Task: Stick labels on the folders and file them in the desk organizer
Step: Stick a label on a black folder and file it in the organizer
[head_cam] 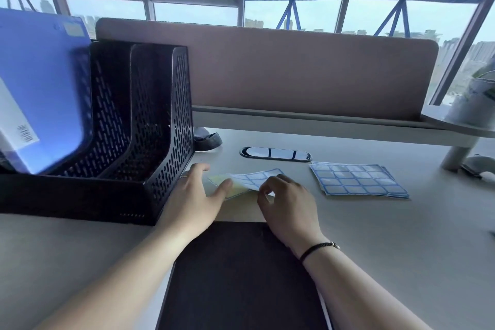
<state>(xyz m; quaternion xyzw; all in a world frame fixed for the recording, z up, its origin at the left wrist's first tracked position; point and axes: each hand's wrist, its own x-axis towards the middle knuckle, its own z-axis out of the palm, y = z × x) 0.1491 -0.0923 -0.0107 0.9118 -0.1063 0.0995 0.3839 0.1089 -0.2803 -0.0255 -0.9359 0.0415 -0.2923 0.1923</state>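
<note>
A black folder (241,276) lies flat on the desk right in front of me. Beyond its far edge lies a label sheet (249,181) with blue-bordered labels and a yellowish backing, partly curled. My left hand (192,195) rests flat with straight fingers, its thumb on the sheet's left part. My right hand (286,203) has curled fingers and pinches at the sheet's right edge. A black mesh desk organizer (150,142) stands at the left, with a blue folder (45,88) upright in its leftmost slot.
A stack of label sheets (359,179) lies to the right. An oval cable port (276,154) sits in the desk behind the hands. A pinkish partition (294,67) and a raised shelf (348,126) run along the back, with a white pot (474,104) at far right.
</note>
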